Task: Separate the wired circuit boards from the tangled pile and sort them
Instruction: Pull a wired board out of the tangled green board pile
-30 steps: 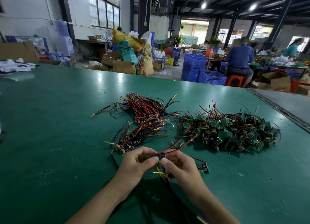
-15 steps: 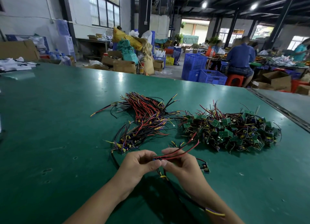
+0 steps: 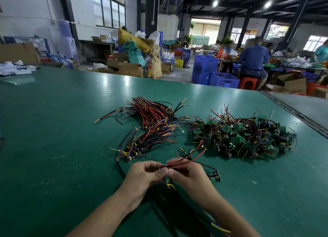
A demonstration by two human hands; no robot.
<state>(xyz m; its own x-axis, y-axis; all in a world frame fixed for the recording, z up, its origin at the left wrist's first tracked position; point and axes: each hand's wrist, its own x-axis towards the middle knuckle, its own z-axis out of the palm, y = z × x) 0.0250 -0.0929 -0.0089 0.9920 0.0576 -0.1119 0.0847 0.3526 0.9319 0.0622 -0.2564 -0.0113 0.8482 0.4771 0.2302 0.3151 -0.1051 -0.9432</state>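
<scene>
left hand point(image 3: 147, 174) and right hand point(image 3: 188, 176) pinch one wired board point(image 3: 183, 161) — held low over the table point(image 3: 53, 130).
looks mid-untangling — next, lay it on the sorted bundle point(image 3: 142, 144), left of the pile point(image 3: 245, 135).

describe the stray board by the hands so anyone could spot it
On the green table, look nearer than the big tangled pile of green boards, just beside the right hand. The stray board lies there alone, outside any heap, trailing a thin wire.
</scene>
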